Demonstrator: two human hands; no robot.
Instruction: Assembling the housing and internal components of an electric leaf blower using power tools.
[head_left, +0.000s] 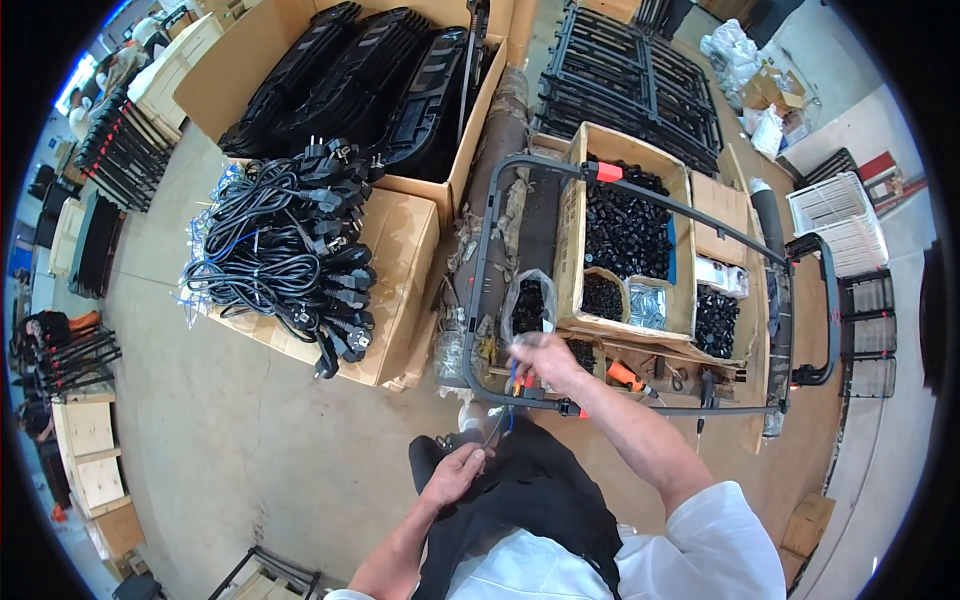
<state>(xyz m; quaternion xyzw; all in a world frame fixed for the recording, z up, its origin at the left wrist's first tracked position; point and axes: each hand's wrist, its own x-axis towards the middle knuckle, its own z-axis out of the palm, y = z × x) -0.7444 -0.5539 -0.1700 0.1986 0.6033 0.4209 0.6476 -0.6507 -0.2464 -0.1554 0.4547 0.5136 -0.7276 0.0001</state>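
Observation:
A black tubular frame (478, 290) with rounded corners and red pieces lies across the workbench, its near bar closest to me. My right hand (548, 360) is closed at the frame's near left corner, fingertips pinched over something small. Blue and orange bits (516, 380) show under those fingers, too small to name. Lower and to the left, my left hand (457, 473) is closed on a thin dark cord-like piece (494, 432) that runs up toward the near bar. Its far end is hidden around the bar.
Bundled black power cords (285, 245) lie on a cardboard box (405, 250) at left. Behind, a large carton (230, 65) holds black moulded parts. Inside the frame stand a divided box (570, 240) of small black parts and screws, and an orange-handled tool (627, 376). More frames (630, 85) are stacked beyond.

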